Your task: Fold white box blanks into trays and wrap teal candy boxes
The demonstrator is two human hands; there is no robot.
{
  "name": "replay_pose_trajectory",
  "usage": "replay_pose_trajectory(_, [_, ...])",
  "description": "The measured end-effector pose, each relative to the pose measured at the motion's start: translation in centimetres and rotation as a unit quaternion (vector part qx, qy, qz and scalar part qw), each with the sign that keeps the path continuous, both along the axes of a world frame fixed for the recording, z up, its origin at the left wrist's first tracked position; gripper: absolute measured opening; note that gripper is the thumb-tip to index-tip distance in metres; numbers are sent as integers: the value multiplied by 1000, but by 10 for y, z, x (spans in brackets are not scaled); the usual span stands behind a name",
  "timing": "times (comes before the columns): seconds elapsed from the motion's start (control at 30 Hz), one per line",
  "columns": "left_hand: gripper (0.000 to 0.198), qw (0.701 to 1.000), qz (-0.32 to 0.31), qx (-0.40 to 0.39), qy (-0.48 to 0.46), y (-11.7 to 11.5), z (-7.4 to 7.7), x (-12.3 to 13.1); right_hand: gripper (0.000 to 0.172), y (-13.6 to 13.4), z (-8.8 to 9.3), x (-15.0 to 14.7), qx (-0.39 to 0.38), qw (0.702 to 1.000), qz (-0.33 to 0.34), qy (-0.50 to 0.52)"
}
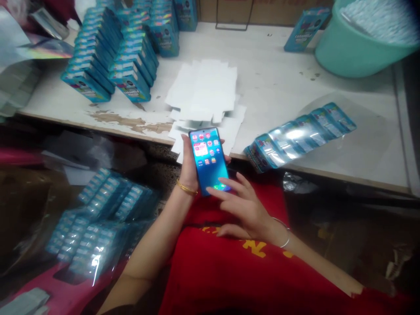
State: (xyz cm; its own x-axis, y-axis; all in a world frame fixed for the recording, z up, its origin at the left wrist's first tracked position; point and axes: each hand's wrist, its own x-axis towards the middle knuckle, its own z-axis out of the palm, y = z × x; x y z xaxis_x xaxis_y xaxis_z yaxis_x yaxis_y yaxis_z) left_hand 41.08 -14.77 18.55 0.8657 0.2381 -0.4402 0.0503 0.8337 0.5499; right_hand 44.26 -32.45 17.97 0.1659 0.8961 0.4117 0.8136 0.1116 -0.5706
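Observation:
My left hand (188, 165) is wrapped round a smartphone (209, 158), holding it upright over my lap with its lit screen of app icons facing me. My right hand (244, 205) hovers over the phone's lower edge with fingers spread, the index fingertip touching the bottom of the screen. A gold bangle sits on my left wrist and a thin silver one on the right. Below the hands is my red shirt (236, 271).
A white worktable (278, 83) carries a stack of flat white card blanks (205, 94), rows of blue boxes (111, 57), a plastic-wrapped row of blue boxes (300, 133) at the front edge, and a teal tub (357, 48). More wrapped blue boxes (98, 223) lie at lower left.

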Motion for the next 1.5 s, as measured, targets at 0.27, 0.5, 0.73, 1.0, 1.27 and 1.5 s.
replay_pose_trajectory(0.27, [92,1000,4,-28,-8,0,2,-1,31,-5,-9,-1,61,993,-102,9])
replay_pose_trajectory(0.5, [99,999,-24,-23,-29,-1,4,-2,24,-3,-9,0,51,993,-108,-7])
replay_pose_trajectory(0.73, [98,998,-44,-18,-43,0,5,-3,19,-3,-8,-1,55,991,-123,-10])
replay_pose_trajectory(1.0, [100,994,-64,-31,-87,-2,4,-7,22,-1,-6,-2,56,991,-121,-22])
replay_pose_trajectory(1.27, [102,990,-81,-45,-103,-5,1,-8,23,0,-6,-2,65,990,-123,-20])
replay_pose_trajectory(1.5, [101,990,-77,-75,-94,-9,-3,-9,24,2,-6,-3,71,988,-138,-23])
